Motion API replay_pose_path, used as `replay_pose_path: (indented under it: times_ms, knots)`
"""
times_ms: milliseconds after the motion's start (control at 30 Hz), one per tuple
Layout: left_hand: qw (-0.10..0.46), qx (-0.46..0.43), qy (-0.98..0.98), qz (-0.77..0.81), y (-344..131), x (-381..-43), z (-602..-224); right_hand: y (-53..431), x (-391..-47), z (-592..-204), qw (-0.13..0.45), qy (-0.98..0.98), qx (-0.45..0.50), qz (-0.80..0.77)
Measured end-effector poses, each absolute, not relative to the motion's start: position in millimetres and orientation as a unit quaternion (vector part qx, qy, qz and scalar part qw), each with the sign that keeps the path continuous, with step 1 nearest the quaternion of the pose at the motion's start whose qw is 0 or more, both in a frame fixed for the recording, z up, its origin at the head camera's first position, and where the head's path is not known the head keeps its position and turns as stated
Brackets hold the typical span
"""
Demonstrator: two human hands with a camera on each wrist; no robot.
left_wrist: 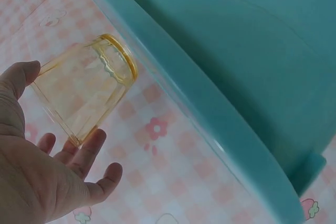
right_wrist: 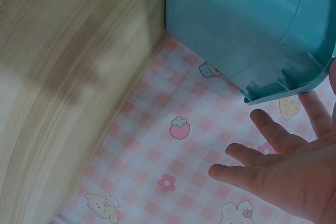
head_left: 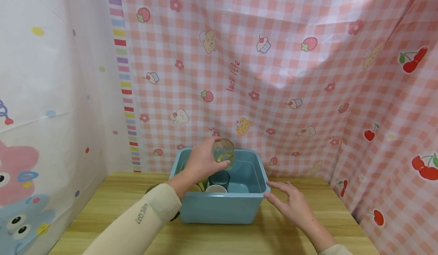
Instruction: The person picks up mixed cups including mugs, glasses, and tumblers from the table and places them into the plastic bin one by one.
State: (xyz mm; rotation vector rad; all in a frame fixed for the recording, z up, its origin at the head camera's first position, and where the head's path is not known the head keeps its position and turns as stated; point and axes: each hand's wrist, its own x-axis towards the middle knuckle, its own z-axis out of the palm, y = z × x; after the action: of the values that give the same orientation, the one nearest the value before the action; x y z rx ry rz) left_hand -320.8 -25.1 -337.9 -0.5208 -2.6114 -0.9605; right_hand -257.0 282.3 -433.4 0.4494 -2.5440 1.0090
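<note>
My left hand (head_left: 204, 157) holds a clear amber glass cup (head_left: 224, 153) above the blue plastic bin (head_left: 222, 209). In the left wrist view the thumb and fingertips grip one end of the glass cup (left_wrist: 86, 85), which is tilted beside the bin's rim (left_wrist: 173, 72). At the bin's right front corner, my right hand (head_left: 293, 205) touches the rim with thumb and index finger. Its other fingers are spread and straight in the right wrist view. Inside the bin stand a dark bluish glass (head_left: 219, 178) and a white cup (head_left: 216, 189); my left arm hides part of the interior.
The bin stands on a wood-grain table (head_left: 291, 239) against a pink checked curtain (head_left: 253, 106). A dark object (head_left: 175, 216), mostly hidden by my left sleeve, lies left of the bin. White patterned cloth (head_left: 51, 95) hangs on the left.
</note>
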Motion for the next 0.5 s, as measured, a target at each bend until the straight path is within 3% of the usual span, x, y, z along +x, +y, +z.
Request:
replay_pose_path:
  times_ms: [500]
  knots:
    - [0.146,-0.195,-0.912,-0.331,-9,-327,-347,282,-256,-433,0.185,-0.902,0.155,0.357]
